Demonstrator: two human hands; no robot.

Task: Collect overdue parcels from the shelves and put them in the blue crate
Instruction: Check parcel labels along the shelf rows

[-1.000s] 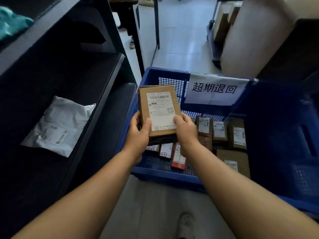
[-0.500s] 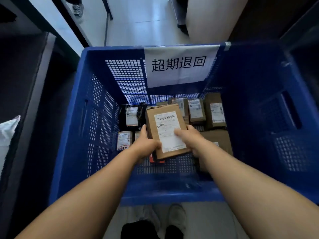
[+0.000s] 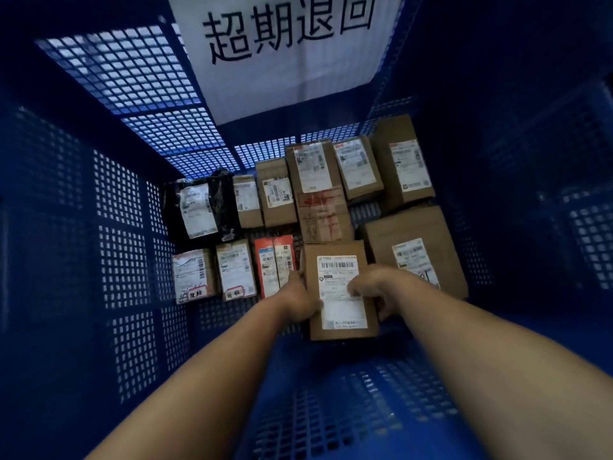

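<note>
Nearest: two bare forearms reaching down into the blue crate, seen from above.

Left hand: fingers curled against the left edge of a brown cardboard parcel, gripping it.

Right hand: fingers curled over the parcel's right side and onto its white shipping label, gripping it.

Parcel: held flat, label up, low in the crate near the front of the floor, just beside a red parcel on its left and a large brown box on its right. Whether it rests on the crate floor cannot be told.

Front row, left of the red parcel: two small labelled boxes.

Further back: a black mailer bag with white label at left; a row of brown labelled boxes to its right, reaching to the back wall.

Farthest: a white paper sign with black characters, fixed to the crate's perforated back wall.
</note>
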